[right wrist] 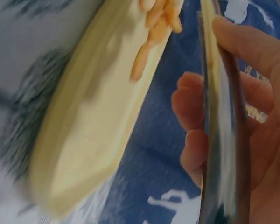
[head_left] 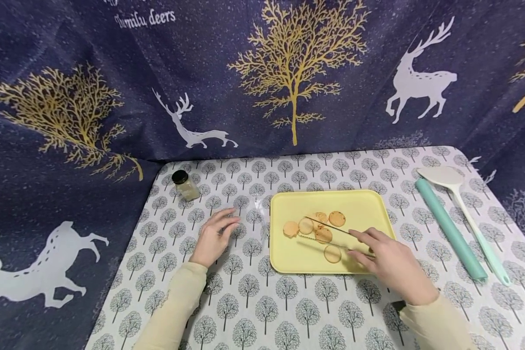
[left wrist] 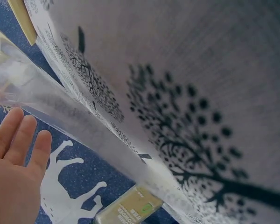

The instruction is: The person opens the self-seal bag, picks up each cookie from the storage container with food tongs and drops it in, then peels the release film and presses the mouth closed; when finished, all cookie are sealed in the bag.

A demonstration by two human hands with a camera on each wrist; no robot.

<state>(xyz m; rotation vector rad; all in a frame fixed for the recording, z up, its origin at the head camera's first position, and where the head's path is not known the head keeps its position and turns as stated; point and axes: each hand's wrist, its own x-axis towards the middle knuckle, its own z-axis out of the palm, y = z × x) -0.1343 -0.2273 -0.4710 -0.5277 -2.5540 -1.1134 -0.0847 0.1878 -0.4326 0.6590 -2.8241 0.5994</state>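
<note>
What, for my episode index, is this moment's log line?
right hand: holds tongs | tongs: arms apart over round snacks | snacks: on yellow tray | left hand: beside clear plastic, contact unclear

Colours: pale-yellow tray (head_left: 363, 209), golden-tan round crackers (head_left: 337, 218), silver tongs (right wrist: 226, 140).
Tablecloth (head_left: 227, 335) white, grey-black tree print; backdrop cloth (head_left: 214, 53) speckled navy with gold trees (head_left: 294, 87), white deer (head_left: 424, 85). Jar (head_left: 188, 189) pale beige, lid (head_left: 180, 176) black. Spatula (head_left: 475, 226) white-headed, mint-handled; cylinder (head_left: 450, 229) teal-green. Sleeves (head_left: 175, 301) plain cream.
</note>
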